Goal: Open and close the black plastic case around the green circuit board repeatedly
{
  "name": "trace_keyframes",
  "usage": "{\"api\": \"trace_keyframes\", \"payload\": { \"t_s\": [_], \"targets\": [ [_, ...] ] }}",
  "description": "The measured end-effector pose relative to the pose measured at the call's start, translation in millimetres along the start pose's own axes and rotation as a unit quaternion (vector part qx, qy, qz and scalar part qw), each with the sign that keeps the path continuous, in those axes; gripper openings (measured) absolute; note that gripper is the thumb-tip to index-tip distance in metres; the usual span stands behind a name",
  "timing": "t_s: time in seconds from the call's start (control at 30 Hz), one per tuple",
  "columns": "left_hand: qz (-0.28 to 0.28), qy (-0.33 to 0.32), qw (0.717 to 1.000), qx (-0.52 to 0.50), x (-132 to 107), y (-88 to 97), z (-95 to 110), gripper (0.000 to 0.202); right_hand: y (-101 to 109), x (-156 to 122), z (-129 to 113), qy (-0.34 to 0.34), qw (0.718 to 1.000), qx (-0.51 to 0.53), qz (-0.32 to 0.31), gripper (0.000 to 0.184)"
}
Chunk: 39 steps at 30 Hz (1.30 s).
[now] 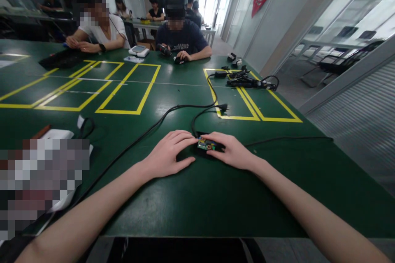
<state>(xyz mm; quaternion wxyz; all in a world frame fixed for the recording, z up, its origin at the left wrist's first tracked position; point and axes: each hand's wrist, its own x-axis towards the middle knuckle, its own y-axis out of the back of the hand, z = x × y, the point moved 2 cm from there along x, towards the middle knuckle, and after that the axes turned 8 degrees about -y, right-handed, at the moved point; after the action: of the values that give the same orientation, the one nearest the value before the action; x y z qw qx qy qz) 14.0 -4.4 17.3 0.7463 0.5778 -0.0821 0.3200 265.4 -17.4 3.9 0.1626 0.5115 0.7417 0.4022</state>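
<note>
A small circuit board [207, 144] with copper-coloured coils lies in or on a black casing [200, 154] on the green table; the hands partly cover both. My right hand [231, 148] grips the board from the right, thumb at the near side and fingers at the far side. To the left, my left hand [171, 152] has its fingers stretched out and its thumb apart. Its fingertips reach the board's left edge; whether they touch is hard to tell. A black cord [194, 121] runs from the casing towards a plug [224, 108].
A long black cable [138, 141] crosses the table past my left arm. Black adapters and cords [249, 80] lie at the far right among yellow tape outlines [277, 120]. Across the table a person [182, 37] holds a power drill [164, 50]; another person [101, 28] sits further left.
</note>
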Motion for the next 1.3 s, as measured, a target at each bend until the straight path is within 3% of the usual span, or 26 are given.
{"api": "trace_keyframes", "payload": {
  "t_s": [0.1,0.23,0.43,0.7,0.8,1.0,1.17,1.3],
  "targets": [
    [-0.012,0.003,1.0,-0.014,2,3.0,3,0.024,-13,-6,-29,0.059,0.995,0.015,-0.078,0.038],
    [-0.055,0.017,0.998,-0.032,2,1.2,7,0.029,-15,-10,-38,0.06,0.991,-0.012,-0.118,0.038],
    [-0.069,0.067,0.995,-0.032,1,-1.5,4,0.033,-12,-10,-31,0.025,0.994,-0.048,-0.092,0.042],
    [-0.108,0.064,0.992,-0.01,0,-1.1,5,0.078,-11,-8,-32,0.045,0.997,-0.052,-0.033,0.036],
    [-0.091,0.069,0.993,-0.007,1,-1.3,6,0.067,-17,-5,-32,0.049,0.998,-0.044,0.0,0.036],
    [-0.018,0.105,0.994,-0.007,0,-0.7,-1,0.022,-22,-3,-31,0.068,0.996,-0.051,0.024,0.037],
    [-0.062,0.11,0.992,-0.005,-2,-1.3,-4,0.007,-20,-2,-30,0.09,0.993,-0.072,0.017,0.062],
    [-0.082,0.116,0.99,0.002,-2,-0.3,-4,0.004,-19,-1,-27,0.062,0.994,-0.094,0.016,0.064]
  ]
}}
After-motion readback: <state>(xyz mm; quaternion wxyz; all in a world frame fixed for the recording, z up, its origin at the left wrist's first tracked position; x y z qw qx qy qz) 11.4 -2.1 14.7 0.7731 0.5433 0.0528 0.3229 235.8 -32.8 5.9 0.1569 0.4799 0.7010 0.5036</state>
